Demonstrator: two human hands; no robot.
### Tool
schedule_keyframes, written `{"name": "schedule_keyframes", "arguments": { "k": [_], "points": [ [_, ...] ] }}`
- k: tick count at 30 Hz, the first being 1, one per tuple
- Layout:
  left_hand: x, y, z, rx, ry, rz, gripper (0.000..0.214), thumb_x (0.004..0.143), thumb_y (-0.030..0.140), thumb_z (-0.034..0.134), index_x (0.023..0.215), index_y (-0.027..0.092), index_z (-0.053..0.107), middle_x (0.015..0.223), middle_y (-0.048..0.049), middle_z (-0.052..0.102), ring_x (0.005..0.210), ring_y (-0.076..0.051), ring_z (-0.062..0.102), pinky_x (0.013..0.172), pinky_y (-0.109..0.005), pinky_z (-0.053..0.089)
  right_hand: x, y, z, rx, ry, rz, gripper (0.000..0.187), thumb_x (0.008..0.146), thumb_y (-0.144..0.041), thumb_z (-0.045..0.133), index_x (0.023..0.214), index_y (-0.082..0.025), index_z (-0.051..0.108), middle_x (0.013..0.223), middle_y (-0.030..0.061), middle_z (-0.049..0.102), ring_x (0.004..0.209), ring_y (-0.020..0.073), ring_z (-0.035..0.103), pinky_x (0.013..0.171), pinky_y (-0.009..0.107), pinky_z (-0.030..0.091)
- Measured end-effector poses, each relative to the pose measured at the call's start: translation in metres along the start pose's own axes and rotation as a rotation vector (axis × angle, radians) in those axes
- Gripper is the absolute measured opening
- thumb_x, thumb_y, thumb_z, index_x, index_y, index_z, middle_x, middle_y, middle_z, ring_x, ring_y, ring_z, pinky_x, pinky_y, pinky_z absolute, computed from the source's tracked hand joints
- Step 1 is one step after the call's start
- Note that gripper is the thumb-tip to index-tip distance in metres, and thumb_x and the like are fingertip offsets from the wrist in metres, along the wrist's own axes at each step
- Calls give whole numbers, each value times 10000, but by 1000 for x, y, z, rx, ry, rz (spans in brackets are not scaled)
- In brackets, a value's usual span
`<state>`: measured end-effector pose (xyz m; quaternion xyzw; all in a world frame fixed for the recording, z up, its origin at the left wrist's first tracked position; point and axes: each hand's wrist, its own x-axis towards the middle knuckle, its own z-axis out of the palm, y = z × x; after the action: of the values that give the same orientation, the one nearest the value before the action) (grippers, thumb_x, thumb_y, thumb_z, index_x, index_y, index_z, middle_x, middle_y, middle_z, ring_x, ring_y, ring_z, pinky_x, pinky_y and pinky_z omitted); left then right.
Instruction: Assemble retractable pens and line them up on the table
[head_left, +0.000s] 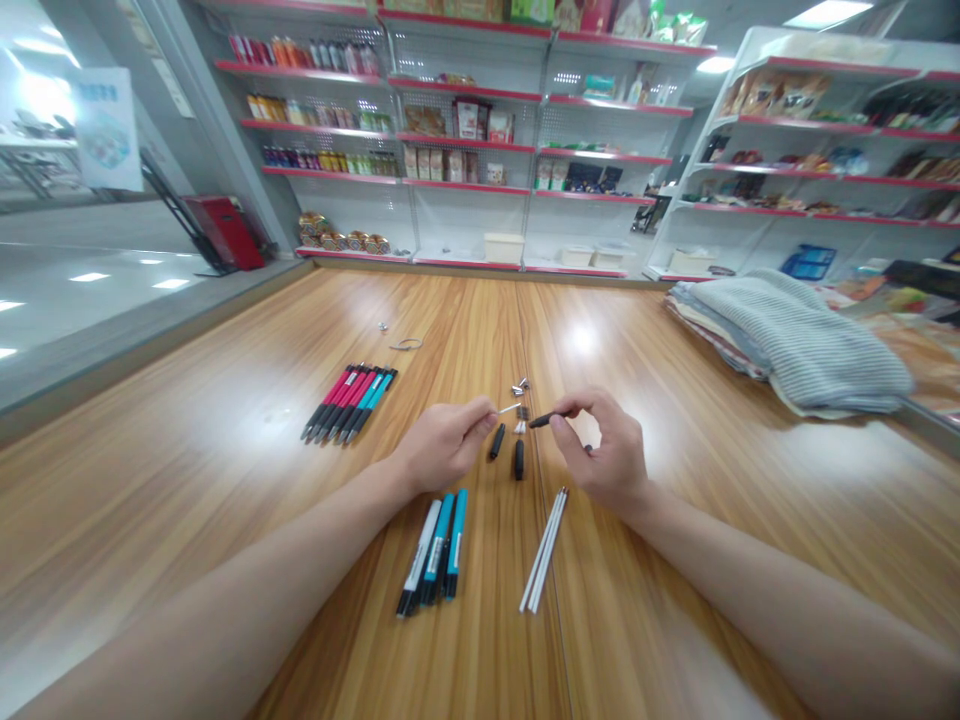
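My left hand (444,446) is closed, pinching a thin white pen refill (510,407) whose end points right. Opposite it, my right hand (606,448) pinches a black pen grip (546,418) between thumb and fingers. The two parts are apart. Below them on the table lie a black grip (497,441) and another black grip (519,460). Small metal tips (520,387), dark little parts (523,412) and tiny white pieces (519,428) are grouped between the hands. Nearer me are blue and white pen barrels (437,545) and several white refills (544,552).
A row of pink and teal pens (350,403) lies at left on the wooden table (300,580). Behind it are a looped strip (406,344) and a small shiny bit (383,326). Folded cloths (802,340) sit at right. Stocked shelves (465,140) stand beyond.
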<state>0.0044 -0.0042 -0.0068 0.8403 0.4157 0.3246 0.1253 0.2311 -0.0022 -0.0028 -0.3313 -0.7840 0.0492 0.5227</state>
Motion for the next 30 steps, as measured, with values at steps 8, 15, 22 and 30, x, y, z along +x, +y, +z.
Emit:
{"name": "schedule_keyframes", "arguments": {
  "k": [8,15,22,30],
  "points": [
    [-1,-1,1,166,-109,39,235,970,315,327,841,204,489,693,-10,575,645,-144,564,601,-238,350,-1,0,0,27,58,-29,162,869,-138,532,999,-214,590,906,58,638,811,185,593,732,357,504],
    [-1,0,2,214,-150,90,226,967,304,325,885,206,512,721,-19,610,665,-149,586,600,-242,362,-1,3,1,80,-39,-63,170,856,-123,539,981,-215,608,896,56,653,814,189,606,714,355,516],
    [-1,0,1,182,-147,91,217,965,294,330,889,204,512,746,-23,625,684,-147,593,625,-237,384,-3,3,-1,42,26,-44,155,835,-125,559,952,-211,615,862,54,649,760,185,589,692,358,509],
    [-1,3,3,256,-147,89,247,980,334,303,940,199,506,742,-24,641,672,-156,623,583,-239,373,-1,0,2,57,-124,-59,158,848,-179,593,998,-217,628,861,43,673,783,177,617,697,327,526]
  ]
}}
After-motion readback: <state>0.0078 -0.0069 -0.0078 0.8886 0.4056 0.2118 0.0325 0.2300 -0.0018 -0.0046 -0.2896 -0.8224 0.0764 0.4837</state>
